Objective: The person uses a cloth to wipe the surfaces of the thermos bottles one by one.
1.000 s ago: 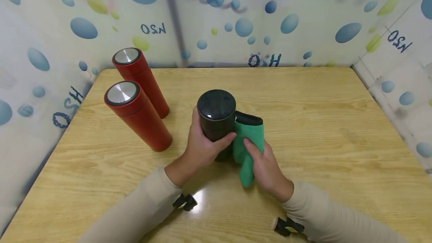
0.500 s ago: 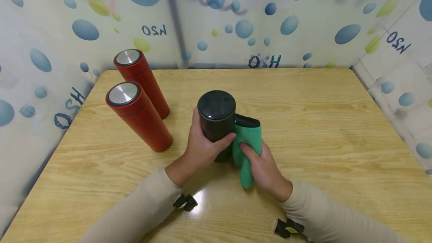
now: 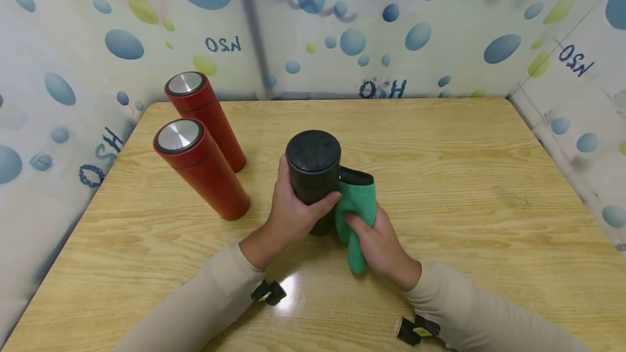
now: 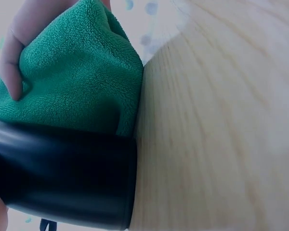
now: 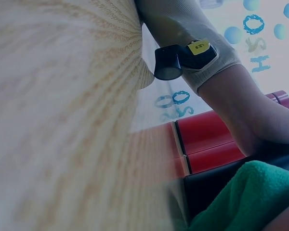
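A black tumbler (image 3: 313,164) stands upright on the table in the head view. My left hand (image 3: 293,211) grips it from the left, thumb across its front. My right hand (image 3: 383,243) holds a green cloth (image 3: 356,205) against the tumbler's right side, thumb on top and a loose end hanging below. A black strip (image 3: 357,176) shows along the cloth's upper edge. In the left wrist view the fluffy cloth (image 4: 82,72) lies along the tumbler's dark wall (image 4: 62,173). The right wrist view shows part of the cloth (image 5: 255,197) beside the tumbler's base.
Two red thermos flasks with silver-topped lids, a nearer one (image 3: 202,170) and a farther one (image 3: 205,118), stand at the left of the wooden table (image 3: 464,189). A wall sheet with blue and green spots (image 3: 352,42) rises behind the table's back edge.
My right hand has slid a little to the left and down along the tumbler's side with the cloth. The left hand and the tumbler stay almost where they were.
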A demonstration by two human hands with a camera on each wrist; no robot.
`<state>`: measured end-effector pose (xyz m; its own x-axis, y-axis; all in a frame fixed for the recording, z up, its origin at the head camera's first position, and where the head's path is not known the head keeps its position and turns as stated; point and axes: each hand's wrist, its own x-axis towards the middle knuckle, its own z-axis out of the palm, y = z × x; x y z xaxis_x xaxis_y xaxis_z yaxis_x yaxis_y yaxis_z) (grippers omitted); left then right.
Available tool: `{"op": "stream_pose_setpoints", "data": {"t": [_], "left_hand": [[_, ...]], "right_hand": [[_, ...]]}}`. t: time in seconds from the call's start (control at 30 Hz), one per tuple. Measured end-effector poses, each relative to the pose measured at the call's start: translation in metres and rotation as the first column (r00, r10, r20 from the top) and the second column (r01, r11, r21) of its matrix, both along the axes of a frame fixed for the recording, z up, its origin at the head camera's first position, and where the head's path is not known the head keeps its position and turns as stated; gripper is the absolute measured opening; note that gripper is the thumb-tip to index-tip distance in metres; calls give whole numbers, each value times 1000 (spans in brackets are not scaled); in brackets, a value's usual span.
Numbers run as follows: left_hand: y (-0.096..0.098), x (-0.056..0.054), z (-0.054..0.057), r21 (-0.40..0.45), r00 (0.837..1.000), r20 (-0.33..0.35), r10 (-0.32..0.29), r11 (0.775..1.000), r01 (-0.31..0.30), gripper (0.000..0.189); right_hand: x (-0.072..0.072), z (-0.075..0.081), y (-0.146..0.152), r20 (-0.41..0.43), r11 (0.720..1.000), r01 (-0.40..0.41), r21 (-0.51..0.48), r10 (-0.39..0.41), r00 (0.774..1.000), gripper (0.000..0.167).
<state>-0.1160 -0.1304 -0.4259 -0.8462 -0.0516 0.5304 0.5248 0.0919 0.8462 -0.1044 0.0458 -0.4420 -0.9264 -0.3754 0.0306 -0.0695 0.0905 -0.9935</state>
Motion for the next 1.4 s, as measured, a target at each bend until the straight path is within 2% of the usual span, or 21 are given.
{"op": "stream_pose_setpoints", "data": {"t": [0.67, 1.4], "left_hand": [[-1, -1, 0, -18, 1000, -10, 13, 1000, -13, 102], [-1, -2, -2, -11, 1000, -11, 18, 1000, -18, 102]], "right_hand": [[-4, -2, 1, -9, 1000, -29, 8, 29, 1000, 39], [-5, -6, 1, 9, 999, -21, 26, 20, 1000, 37]]}}
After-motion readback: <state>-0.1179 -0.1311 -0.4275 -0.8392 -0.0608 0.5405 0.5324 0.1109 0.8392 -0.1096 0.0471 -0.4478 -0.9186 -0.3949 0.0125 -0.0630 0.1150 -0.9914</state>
